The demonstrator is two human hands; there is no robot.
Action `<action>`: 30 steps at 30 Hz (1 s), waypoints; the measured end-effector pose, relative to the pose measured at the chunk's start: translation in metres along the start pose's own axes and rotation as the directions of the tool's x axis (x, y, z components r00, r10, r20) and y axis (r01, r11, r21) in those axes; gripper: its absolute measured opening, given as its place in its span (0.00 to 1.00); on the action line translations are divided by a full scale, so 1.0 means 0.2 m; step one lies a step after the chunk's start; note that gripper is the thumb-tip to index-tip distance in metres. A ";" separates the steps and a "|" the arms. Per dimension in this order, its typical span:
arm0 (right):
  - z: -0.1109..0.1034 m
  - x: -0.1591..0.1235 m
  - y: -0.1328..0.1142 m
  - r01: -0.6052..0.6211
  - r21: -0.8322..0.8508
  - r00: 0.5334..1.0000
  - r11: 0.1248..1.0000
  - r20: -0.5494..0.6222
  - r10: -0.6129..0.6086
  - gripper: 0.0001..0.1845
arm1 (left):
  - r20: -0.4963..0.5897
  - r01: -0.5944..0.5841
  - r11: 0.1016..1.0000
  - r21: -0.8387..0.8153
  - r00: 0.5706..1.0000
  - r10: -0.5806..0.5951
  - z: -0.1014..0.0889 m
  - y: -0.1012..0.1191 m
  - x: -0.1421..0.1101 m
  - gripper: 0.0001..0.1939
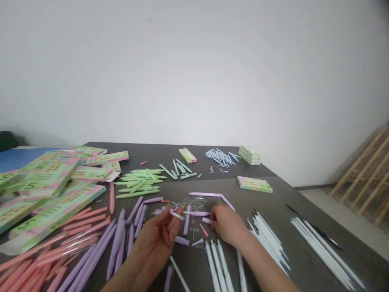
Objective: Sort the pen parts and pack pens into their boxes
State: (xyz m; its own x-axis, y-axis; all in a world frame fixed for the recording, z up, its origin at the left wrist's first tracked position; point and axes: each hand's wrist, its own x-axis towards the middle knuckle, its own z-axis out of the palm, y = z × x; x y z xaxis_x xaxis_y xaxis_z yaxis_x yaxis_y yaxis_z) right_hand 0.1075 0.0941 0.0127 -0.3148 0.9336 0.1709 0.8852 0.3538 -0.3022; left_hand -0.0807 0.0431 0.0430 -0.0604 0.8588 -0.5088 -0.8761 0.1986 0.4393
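Note:
My left hand (159, 235) is closed in a pinch on a small purple and white pen part (178, 215). To its right, my right hand (227, 224) has its fingers closed round a short purple pen barrel piece (207, 220), mostly hidden by the fingers. Between the two hands is a purple pen tip section (199, 213) with a white end; whether it is held or lying there I cannot tell. Purple barrel pieces, clear small parts (194, 231) and a thin red piece (204, 230) lie around them.
Coral pens (88, 219), purple barrels (91, 259) and pen boxes (51, 174) crowd the left. Green pens (139, 182) and blue pieces (221, 156) lie farther back. White refills (270, 239) spread at the right, and a box stack (249, 155) stands near the far edge.

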 end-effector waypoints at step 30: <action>-0.17 -0.18 -0.28 0.593 0.270 0.757 0.759 -0.508 -0.411 0.14 | 0.032 -0.056 0.996 0.065 0.998 0.054 -0.03 -0.05 0.03 0.06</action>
State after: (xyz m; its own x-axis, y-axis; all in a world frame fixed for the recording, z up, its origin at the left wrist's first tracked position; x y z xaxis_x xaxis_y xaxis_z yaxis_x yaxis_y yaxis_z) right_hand 0.0812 0.0395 0.0553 -0.4280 0.5331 0.7298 0.3928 0.8370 -0.3810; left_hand -0.0757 0.0432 0.0312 -0.0920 0.8828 -0.4606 -0.8382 0.1811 0.5144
